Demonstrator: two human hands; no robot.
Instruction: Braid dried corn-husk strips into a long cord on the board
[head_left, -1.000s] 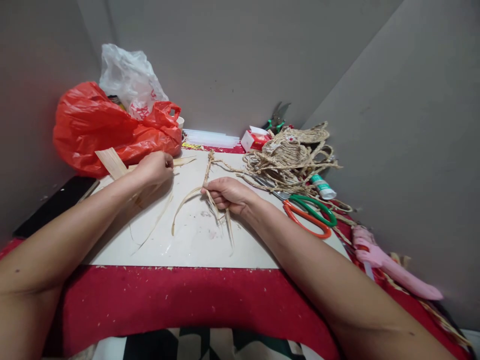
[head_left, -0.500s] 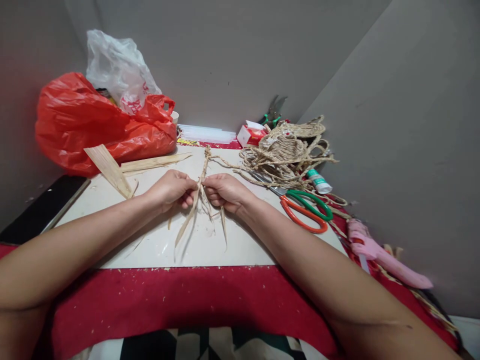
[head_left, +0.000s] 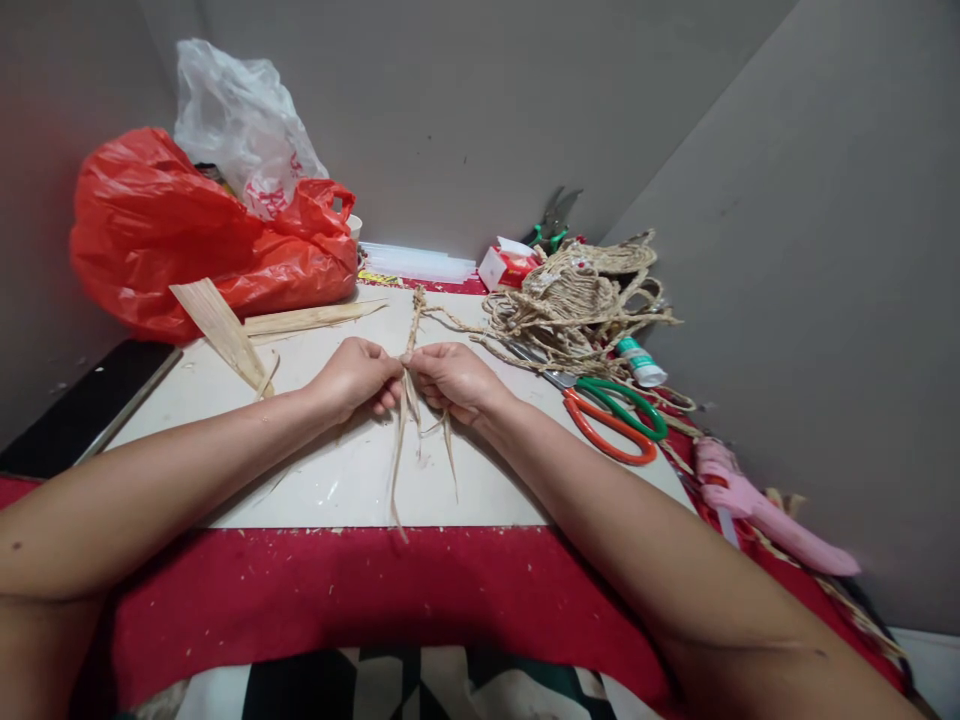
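My left hand (head_left: 361,378) and my right hand (head_left: 455,380) meet above a white board (head_left: 480,480), fingers pinched on the lower end of a twisted dry-fibre cord (head_left: 415,325). Loose leaf strips (head_left: 400,460) hang below the fingertips toward the board's front edge. From the cord's upper end a thin braid runs right to a heap of braided cord (head_left: 577,300). On the board's left lie a wide dry leaf strip (head_left: 221,330) and a longer flat one (head_left: 315,318). The exact grip point is hidden by my fingertips.
Scissors (head_left: 615,415) with green and orange handles lie right of my right hand, near a glue stick (head_left: 641,362) and a pink glue gun (head_left: 772,510). A red plastic bag (head_left: 202,240), a dark phone-like slab (head_left: 90,405) and a small red box (head_left: 510,265) surround the board.
My left fingertips have moved right, against my right ones. The long hanging strip has swung from slanting left to nearly straight down. The view has shifted slightly.
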